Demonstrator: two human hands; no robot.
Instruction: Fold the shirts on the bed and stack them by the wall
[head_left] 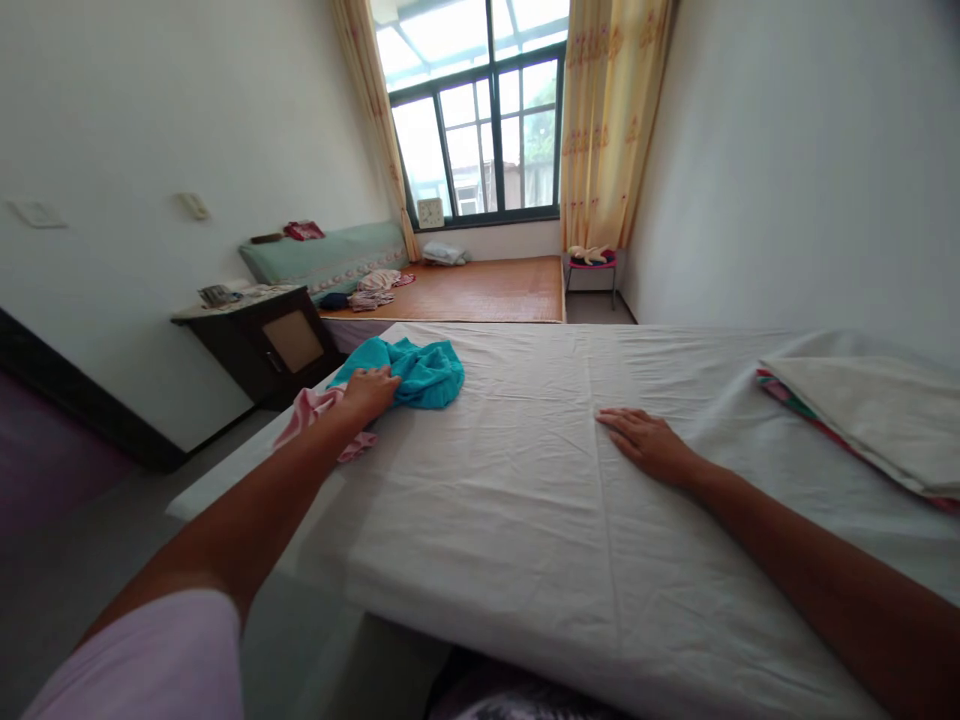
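dark nightstand [262,345] left, folded pillow [870,420] on right of bed, wooden platform [480,290], window [480,120], yellow curtains [607,120], maybe a clock [430,213] on sill.

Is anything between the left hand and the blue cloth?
No. The left hand already rests on the edge of the teal cloth, so nothing lies between them. A pink striped cloth lies just under the wrist, beside it on the white sheet.

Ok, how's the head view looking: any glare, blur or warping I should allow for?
Head view: the window is blown out and lights the room; wide-angle warping bends the walls and stretches the forearms; the left hand on the teal cloth and right hand are reasonably sharp.
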